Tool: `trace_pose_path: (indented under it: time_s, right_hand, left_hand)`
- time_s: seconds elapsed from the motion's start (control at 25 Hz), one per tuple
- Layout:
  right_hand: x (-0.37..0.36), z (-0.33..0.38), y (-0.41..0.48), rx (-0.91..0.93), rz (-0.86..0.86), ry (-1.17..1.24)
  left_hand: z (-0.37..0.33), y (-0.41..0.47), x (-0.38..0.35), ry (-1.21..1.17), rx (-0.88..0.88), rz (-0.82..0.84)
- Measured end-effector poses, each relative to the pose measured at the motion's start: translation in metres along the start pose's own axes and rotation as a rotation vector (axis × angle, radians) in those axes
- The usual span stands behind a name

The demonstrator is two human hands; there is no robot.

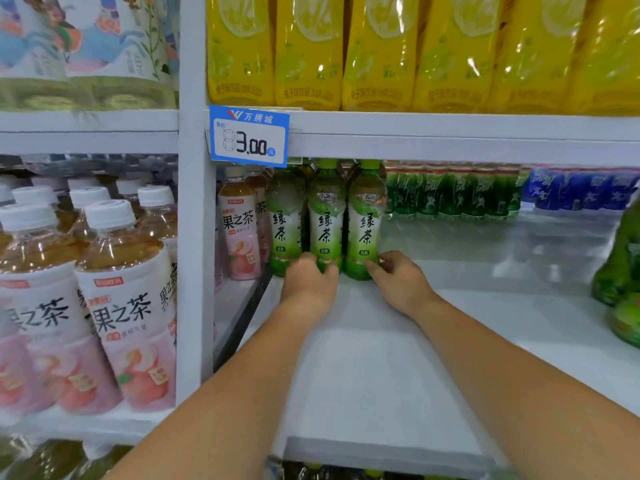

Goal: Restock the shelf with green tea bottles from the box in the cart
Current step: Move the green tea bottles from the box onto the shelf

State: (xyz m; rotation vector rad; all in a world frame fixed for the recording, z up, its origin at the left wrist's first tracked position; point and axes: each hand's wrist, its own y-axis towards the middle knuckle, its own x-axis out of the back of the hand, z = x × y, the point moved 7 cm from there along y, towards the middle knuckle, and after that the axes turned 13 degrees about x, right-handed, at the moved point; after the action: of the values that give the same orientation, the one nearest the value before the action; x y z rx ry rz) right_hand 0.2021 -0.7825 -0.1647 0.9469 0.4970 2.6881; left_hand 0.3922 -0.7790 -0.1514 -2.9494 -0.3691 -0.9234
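Note:
Three green tea bottles stand upright in a row at the left rear of the white shelf (pixel 381 358): a left one (pixel 282 220), a middle one (pixel 325 220) and a right one (pixel 366 220). My left hand (pixel 308 282) wraps around the bases of the left and middle bottles. My right hand (pixel 398 278) touches the base of the right bottle with its fingertips. More green caps show behind the row. The box and the cart are out of view.
Peach tea bottles (pixel 239 230) stand just left of the row, behind a white upright post (pixel 194 237). Green soda bottles (pixel 450 192) and blue ones (pixel 581 188) line the shelf's back. Green bottles (pixel 620 265) sit at the right edge. A price tag (pixel 249 136) hangs above.

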Motion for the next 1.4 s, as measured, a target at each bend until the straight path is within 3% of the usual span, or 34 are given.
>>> trace_pose_path:
  time_s: [0.16,0.44,0.64,0.76,1.0,1.4]
  right_hand:
    - [0.007,0.008,-0.032,-0.062,0.030,0.016]
    - [0.041,0.031,-0.115,-0.028,0.044,0.043]
    - [0.066,0.036,-0.159,-0.103,0.125,0.092]
    - [0.086,0.043,-0.185,-0.197,0.138,0.120]
    - [0.132,0.074,-0.266,-0.452,0.237,0.211]
    - [0.242,0.164,-0.396,-0.818,0.185,0.311]
  left_hand:
    - [0.006,-0.025,-0.006,-0.049,-0.003,0.153]
    - [0.003,-0.107,0.017,-0.071,-0.128,0.237]
    - [0.004,-0.149,0.021,-0.036,-0.101,0.340]
    - [0.002,-0.175,0.026,0.025,-0.040,0.369]
    - [-0.001,-0.248,0.056,0.149,0.162,0.582]
    - [-0.063,-0.384,0.137,0.276,0.260,0.828]
